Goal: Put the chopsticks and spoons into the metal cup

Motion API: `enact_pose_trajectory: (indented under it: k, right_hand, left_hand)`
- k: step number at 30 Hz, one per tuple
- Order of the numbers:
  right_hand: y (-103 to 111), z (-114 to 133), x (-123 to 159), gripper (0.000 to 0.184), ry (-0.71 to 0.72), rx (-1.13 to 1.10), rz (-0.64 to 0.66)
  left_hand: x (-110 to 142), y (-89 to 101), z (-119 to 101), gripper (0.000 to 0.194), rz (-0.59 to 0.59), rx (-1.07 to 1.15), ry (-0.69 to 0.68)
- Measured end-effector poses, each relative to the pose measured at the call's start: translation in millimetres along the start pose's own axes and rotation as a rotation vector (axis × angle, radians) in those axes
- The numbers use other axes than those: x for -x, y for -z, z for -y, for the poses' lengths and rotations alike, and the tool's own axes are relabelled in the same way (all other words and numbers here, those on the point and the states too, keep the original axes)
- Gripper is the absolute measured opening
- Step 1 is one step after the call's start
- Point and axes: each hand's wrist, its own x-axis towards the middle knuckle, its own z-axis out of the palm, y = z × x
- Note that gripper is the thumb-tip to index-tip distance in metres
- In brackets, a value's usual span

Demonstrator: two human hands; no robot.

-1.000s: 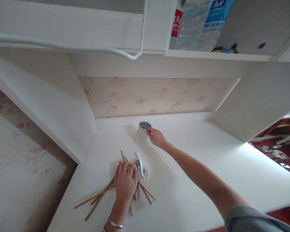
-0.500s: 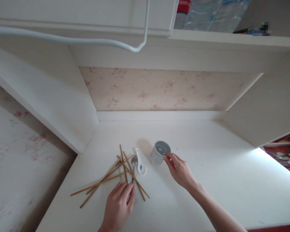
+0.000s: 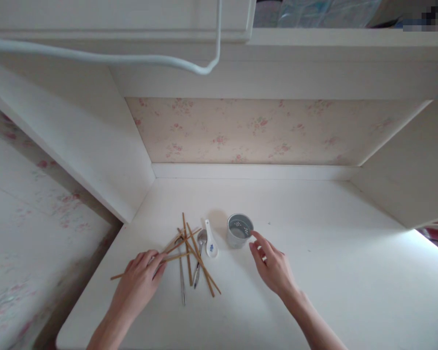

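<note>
Several wooden chopsticks (image 3: pixel 205 270) lie crisscrossed on the white tabletop. Over those at the left of the pile, my left hand (image 3: pixel 140 272) has its fingers closed on chopsticks; the exact number is hidden. Among the sticks are a metal spoon (image 3: pixel 202 238), bowl away from me, and another slim metal utensil (image 3: pixel 182 282) whose far end is partly covered. A white ceramic spoon (image 3: pixel 211 247) with a blue mark lies just right of them. My right hand (image 3: pixel 272 260) is beside a grey perforated metal cup (image 3: pixel 237 238), index fingertip at its rim, thumb apart from it.
A white cable (image 3: pixel 149 59) or tube hangs across the upper left, below a white cupboard (image 3: pixel 113 19). A shelf (image 3: pixel 332 38) holding clear plastic items overhangs the table. White side panels (image 3: pixel 95 136) and a flowered back wall (image 3: pixel 241 131) enclose the tabletop (image 3: pixel 295 291).
My left hand has moved left from the spoon handles onto the chopsticks. The cup now stands more upright, and my right thumb and finger have parted at its rim. The view has shifted slightly.
</note>
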Motion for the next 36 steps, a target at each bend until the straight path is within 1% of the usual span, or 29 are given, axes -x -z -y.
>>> enact_pose_trajectory:
  k: [3,5,8,10,13,16,19,24,25,27,28,30,32,33,34,36]
  right_hand:
    - [-6.9,-17.6,10.2,0.036,-0.14,-0.135,-0.068]
    - [-13.1,-32.0,15.6,0.038,-0.219,-0.213,-0.078]
    - [-20.1,-49.2,20.6,0.041,-0.283,-0.273,-0.086]
    - [-22.1,-54.9,22.0,0.042,-0.315,-0.301,-0.103]
    - [-22.7,-56.5,21.9,0.043,-0.342,-0.336,-0.119]
    - [-23.1,-55.9,21.2,0.042,-0.335,-0.338,-0.106]
    - [-23.4,-55.9,21.2,0.041,-0.327,-0.334,-0.089]
    - [-21.5,-54.9,21.2,0.04,-0.329,-0.317,-0.078]
    - [-20.9,-54.6,20.9,0.04,-0.329,-0.317,-0.08]
    - [-20.1,-54.5,20.0,0.04,-0.328,-0.321,-0.086]
    - [-20.0,-54.6,19.5,0.04,-0.327,-0.324,-0.09]
    - [-20.5,-55.3,18.7,0.04,-0.324,-0.329,-0.1]
    - [-21.6,-56.4,18.0,0.04,-0.322,-0.335,-0.108]
    - [-22.2,-56.9,17.9,0.04,-0.323,-0.342,-0.111]
    - [-22.9,-57.3,17.8,0.04,-0.327,-0.351,-0.118]
    - [-23.9,-57.8,18.0,0.039,-0.34,-0.374,-0.137]
  left_hand:
    - [-1.1,-4.9,6.6,0.021,0.068,-0.028,0.001]
    - [-2.1,-8.1,7.6,0.02,0.1,-0.031,-0.007]
    - [-2.3,-10.0,6.2,0.022,0.129,-0.029,-0.018]
    - [-1.7,-7.9,4.5,0.024,0.137,-0.03,-0.018]
    - [-2.1,0.2,1.8,0.029,0.162,-0.044,-0.011]
    - [-5.6,10.7,-0.7,0.033,0.204,-0.073,-0.01]
    - [-10.4,20.2,-1.9,0.036,0.215,-0.092,-0.026]
    - [-18.1,37.2,-1.9,0.05,0.17,-0.161,-0.048]
    - [-21.3,41.7,-2.6,0.05,0.151,-0.172,-0.05]
    - [-31.5,52.5,-6.3,0.045,0.083,-0.148,-0.053]
    - [-38.9,58.7,-9.7,0.039,0.03,-0.102,-0.056]
    - [-57.7,72.8,-20.7,0.028,-0.107,0.066,-0.056]
    - [-80.4,87.7,-37.0,0.027,-0.218,0.291,-0.023]
    - [-92.4,94.9,-46.8,0.028,-0.246,0.402,0.018]
    - [-104.5,101.4,-57.4,0.028,-0.248,0.525,0.066]
    - [-128.5,111.0,-79.5,0.032,-0.218,0.804,0.148]
